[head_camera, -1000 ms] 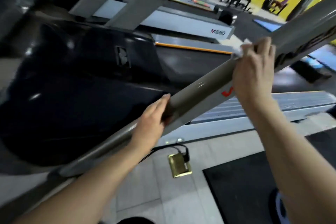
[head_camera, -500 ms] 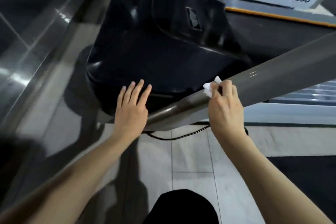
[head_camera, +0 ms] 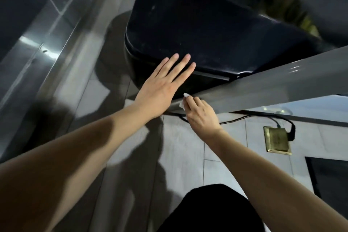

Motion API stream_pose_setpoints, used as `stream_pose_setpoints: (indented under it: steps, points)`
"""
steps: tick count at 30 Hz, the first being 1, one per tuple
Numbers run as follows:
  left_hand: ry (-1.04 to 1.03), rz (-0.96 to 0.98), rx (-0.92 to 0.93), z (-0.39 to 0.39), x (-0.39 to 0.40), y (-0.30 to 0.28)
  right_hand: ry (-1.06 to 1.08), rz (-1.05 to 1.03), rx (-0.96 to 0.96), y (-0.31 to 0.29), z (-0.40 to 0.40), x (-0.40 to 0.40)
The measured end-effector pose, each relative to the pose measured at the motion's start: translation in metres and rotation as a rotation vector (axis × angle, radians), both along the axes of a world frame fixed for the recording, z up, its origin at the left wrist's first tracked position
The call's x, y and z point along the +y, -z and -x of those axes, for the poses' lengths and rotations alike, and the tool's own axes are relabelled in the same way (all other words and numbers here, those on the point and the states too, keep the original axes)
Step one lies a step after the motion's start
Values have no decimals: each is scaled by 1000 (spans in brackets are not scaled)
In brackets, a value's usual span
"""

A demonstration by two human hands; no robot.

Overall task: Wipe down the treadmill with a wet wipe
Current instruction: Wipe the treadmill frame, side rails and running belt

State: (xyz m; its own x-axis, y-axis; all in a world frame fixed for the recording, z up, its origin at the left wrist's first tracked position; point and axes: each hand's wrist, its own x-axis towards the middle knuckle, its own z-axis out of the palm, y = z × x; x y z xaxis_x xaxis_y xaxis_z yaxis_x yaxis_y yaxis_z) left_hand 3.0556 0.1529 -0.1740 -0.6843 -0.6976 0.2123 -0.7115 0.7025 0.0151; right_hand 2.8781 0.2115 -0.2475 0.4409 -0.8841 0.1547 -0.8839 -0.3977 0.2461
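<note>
The treadmill's black motor cover [head_camera: 216, 30] fills the upper centre of the head view, glossy, with a raised rounded hump near the top edge; its lower lip runs just above the hands. The grey upright bar [head_camera: 278, 84] of the treadmill crosses the right half on a slant, high at the right edge and low toward the centre, passing in front of the cover's lower right corner. The tiled floor [head_camera: 188, 147] lies beneath, pale grey with dark grout lines; a dark mat [head_camera: 331, 177] occupies its lower right corner. A polished metal strip [head_camera: 37, 43] runs diagonally through the upper left. The person's dark-clothed leg [head_camera: 209, 211] shows at the bottom centre. The left hand [head_camera: 162, 88] is spread flat, fingers extended and close together, the fingertips lying over the cover's lower lip; it holds nothing; actual contact with the cover cannot be confirmed. The right hand [head_camera: 201, 113] is curled at the low end of the bar, pinching the white wet wipe [head_camera: 183, 101] against the bar's underside; only a small crumpled portion of the wipe shows past the fingers. A brass floor socket [head_camera: 277, 140] sits in the tiles at right; a black cable [head_camera: 244, 117] runs from it toward the treadmill base.
</note>
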Motion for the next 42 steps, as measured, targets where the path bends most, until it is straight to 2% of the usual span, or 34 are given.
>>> stream_pose_setpoints:
  steps: [7,12,16,19,23,26,29,30,32,35,39,42]
  points:
    - [-28,16,-5,5,4,4,-232,98,61,41,-9,-18]
    - [-52,11,-5,6,6,3,-460,62,125,53,-20,-34]
    - [-75,-12,-3,10,10,-1,-462,-37,107,69,-9,-27]
    - [-99,-48,8,15,14,-5,-268,-57,100,80,29,2]
    - [-137,-66,39,21,20,-5,272,-52,-352,86,72,49]
    - [-191,-134,84,30,25,-7,697,-284,-908,86,45,64]
    - [-221,-171,80,33,26,-11,1321,-417,-1508,86,27,50]
    - [-227,-177,78,33,26,-12,1431,-467,-1681,91,31,45]
    - [-238,-198,71,35,26,-14,1430,-636,-1946,91,40,32]
    - [-254,-211,52,37,26,-15,1354,-669,-2243,90,32,8]
    - [-260,-210,1,36,25,-15,1383,-360,-2667,84,29,13]
    - [-254,-210,5,37,25,-14,1499,-73,-2718,72,43,19]
